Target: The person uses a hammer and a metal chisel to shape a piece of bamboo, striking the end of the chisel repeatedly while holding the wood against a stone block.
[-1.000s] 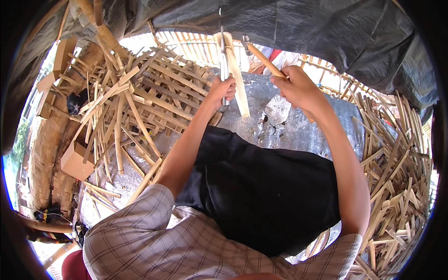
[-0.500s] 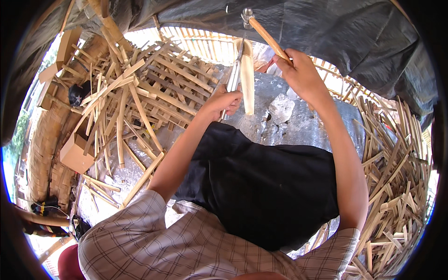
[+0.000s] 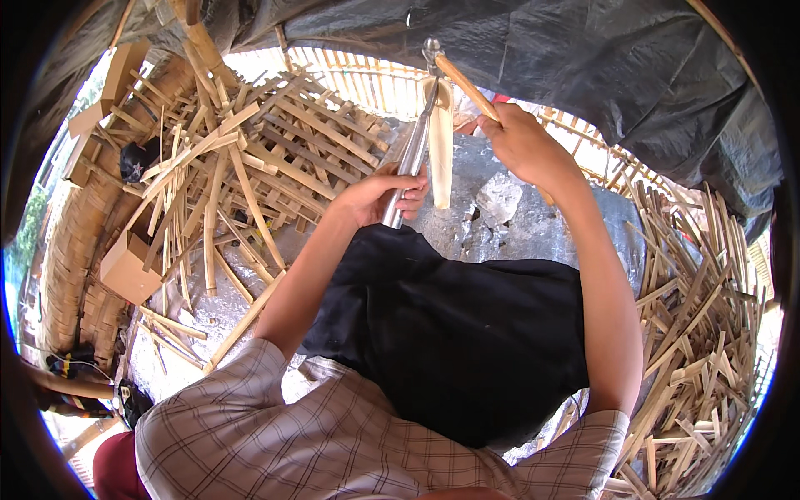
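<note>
Bamboo strip [image 3: 440, 142] stands upright over the grey stone [image 3: 500, 225] — left hand [image 3: 385, 193] clenches it with a metal blade [image 3: 411, 158]; right hand [image 3: 523, 143] grips a raised hammer [image 3: 463, 79].

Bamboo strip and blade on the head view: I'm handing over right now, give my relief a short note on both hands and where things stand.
Left hand: fingers closed on the metal blade and the upright bamboo strip, blade edge at the strip's top.
Right hand: gripping the wooden-handled hammer, raised above the blade.
Done: piles of cut strips lie on the left and the right.
Left: the strip looks unsplit; the split itself is hard to see. Black cloth covers the lap.
</note>
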Demonstrator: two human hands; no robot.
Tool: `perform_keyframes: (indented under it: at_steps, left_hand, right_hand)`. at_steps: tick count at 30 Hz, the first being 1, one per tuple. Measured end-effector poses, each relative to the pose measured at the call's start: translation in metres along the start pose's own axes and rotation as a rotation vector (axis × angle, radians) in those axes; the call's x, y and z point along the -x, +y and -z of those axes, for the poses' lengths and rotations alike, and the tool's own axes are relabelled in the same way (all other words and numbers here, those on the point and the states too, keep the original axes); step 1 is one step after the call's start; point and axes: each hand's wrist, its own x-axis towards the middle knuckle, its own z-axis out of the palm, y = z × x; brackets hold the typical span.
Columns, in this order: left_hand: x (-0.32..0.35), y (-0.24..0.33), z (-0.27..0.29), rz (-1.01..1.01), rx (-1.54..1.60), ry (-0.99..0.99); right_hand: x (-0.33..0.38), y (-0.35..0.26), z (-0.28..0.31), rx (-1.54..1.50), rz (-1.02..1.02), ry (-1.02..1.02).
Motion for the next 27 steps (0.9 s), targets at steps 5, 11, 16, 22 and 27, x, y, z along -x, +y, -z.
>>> perform_keyframes:
  at_steps: [5,11,16,22,27]
  left_hand:
    - [-0.005,-0.021,-0.007,-0.184,0.371,-0.136]
    - [-0.021,-0.015,-0.029,-0.154,0.811,-0.351]
    - [-0.02,0.001,-0.052,-0.136,0.771,-0.206]
    - [-0.013,-0.009,-0.065,-0.136,0.737,-0.142]
    - [-0.017,-0.016,-0.07,-0.163,0.683,-0.116]
  right_hand:
    - [-0.013,-0.003,-0.001,-0.075,-0.078,-0.092]
    - [-0.025,0.003,-0.008,-0.046,-0.084,-0.034]
    - [-0.033,0.003,-0.003,-0.18,-0.152,-0.003]
    - [-0.006,-0.007,0.012,-0.293,-0.074,0.128]
    - [0.015,-0.002,0.012,-0.263,-0.016,0.209]
